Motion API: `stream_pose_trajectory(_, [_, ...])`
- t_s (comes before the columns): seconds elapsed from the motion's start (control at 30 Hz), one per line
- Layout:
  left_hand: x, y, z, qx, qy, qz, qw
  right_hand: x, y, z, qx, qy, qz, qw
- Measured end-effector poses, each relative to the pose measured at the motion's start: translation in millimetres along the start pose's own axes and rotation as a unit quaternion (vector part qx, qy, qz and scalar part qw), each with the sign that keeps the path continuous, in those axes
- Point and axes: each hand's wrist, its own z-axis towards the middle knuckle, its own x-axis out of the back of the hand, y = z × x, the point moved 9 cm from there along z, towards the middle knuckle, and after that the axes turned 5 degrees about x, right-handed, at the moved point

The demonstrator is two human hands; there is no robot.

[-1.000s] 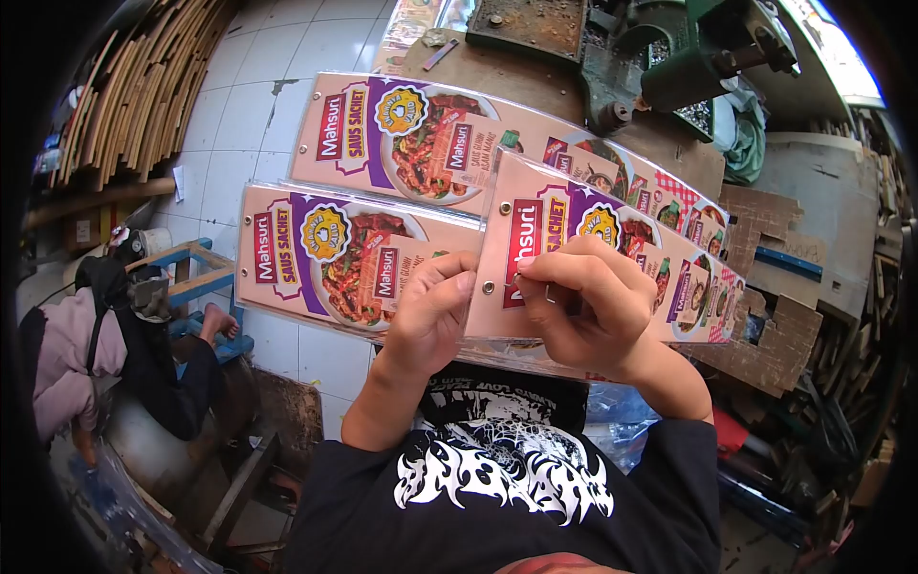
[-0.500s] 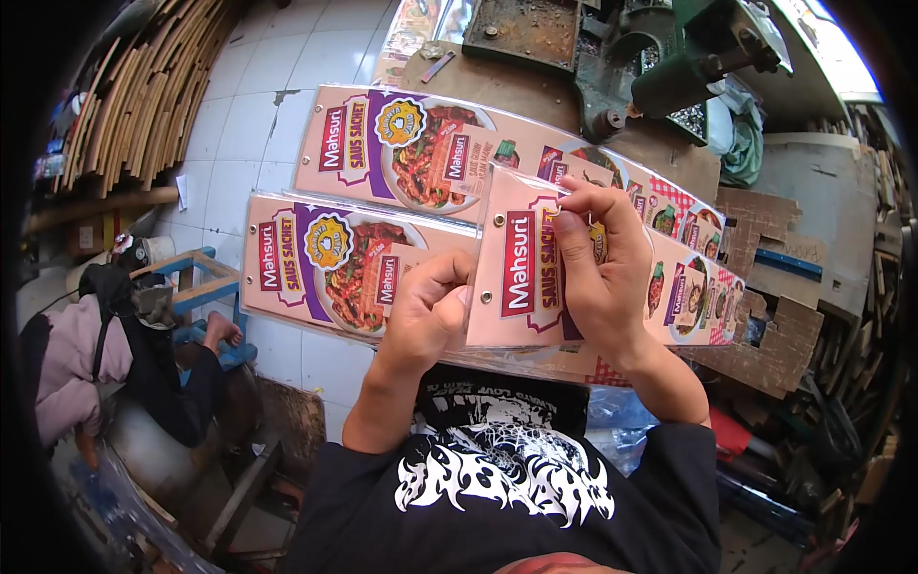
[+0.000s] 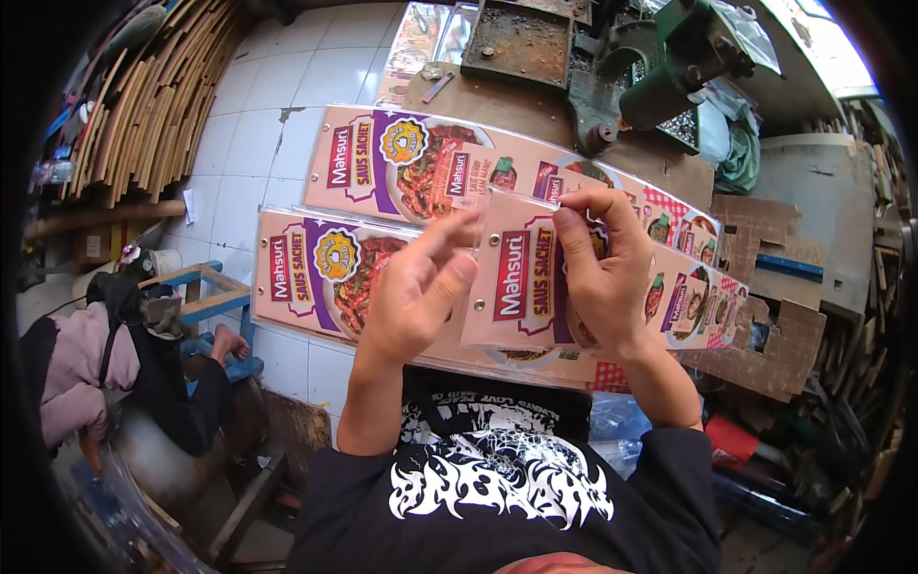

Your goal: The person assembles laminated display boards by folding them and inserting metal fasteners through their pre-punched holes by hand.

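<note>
Three pink printed sheets with metal eyelets lie in overlapping stacks. My right hand (image 3: 607, 268) pinches the upper edge of the front sheet (image 3: 513, 277), thumb and index finger together. Beside that sheet's left, eyeleted edge is my left hand (image 3: 421, 287), fingers apart, with nothing seen in it. It covers part of the left sheet (image 3: 287, 311). Behind both lies the back sheet (image 3: 335, 191). The sheets have clear plastic at their edges.
A green press machine (image 3: 684, 67) and a metal tray (image 3: 521, 48) stand at the back. Cut cardboard (image 3: 789, 344) lies at the right. Another person (image 3: 96, 354) sits at the left near a blue frame (image 3: 215, 301). Wood strips (image 3: 153, 96) are stacked at the upper left.
My right hand has moved from the front sheet's left edge to its upper edge. My left hand has let go of the sheet's left edge and opened. The view has shifted slightly.
</note>
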Motion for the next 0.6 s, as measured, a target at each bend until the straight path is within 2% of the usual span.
stream_pose_trajectory(0.03, [-4,-1,-4,0.001,-0.001,-0.001,1.000,0,-1,-1,-0.001,0.000,-0.001,1.000])
stream_pose_trajectory(0.1, [-20,-4,-13,0.044,-0.034,-0.081,0.995,-2,-15,-3,0.064,-0.018,-0.042,0.997])
stream_pose_trajectory(0.13, [-20,-5,-15,0.053,-0.034,-0.068,0.996,-1,-25,-3,0.114,-0.017,-0.087,0.989])
stream_pose_trajectory(0.17, [-21,-6,-17,0.054,-0.033,-0.070,0.996,1,-26,-3,0.113,-0.019,-0.088,0.989])
stream_pose_trajectory(0.23, [-19,-6,-21,0.045,-0.009,-0.086,0.995,0,-56,-11,0.265,-0.003,-0.186,0.946])
stream_pose_trajectory(0.27, [-21,-5,-23,0.045,-0.008,-0.087,0.995,-4,-64,-11,0.281,-0.035,-0.189,0.940])
stream_pose_trajectory(0.3, [-20,-3,-24,0.038,0.004,-0.092,0.995,-6,-66,-14,0.281,-0.037,-0.189,0.940])
stream_pose_trajectory(0.37, [-19,-4,-27,0.030,0.016,-0.097,0.995,-15,-57,-16,0.206,-0.094,-0.080,0.971])
stream_pose_trajectory(0.6, [-21,-1,-32,-0.008,0.003,-0.080,0.997,-21,-76,-20,0.270,-0.122,-0.102,0.950])
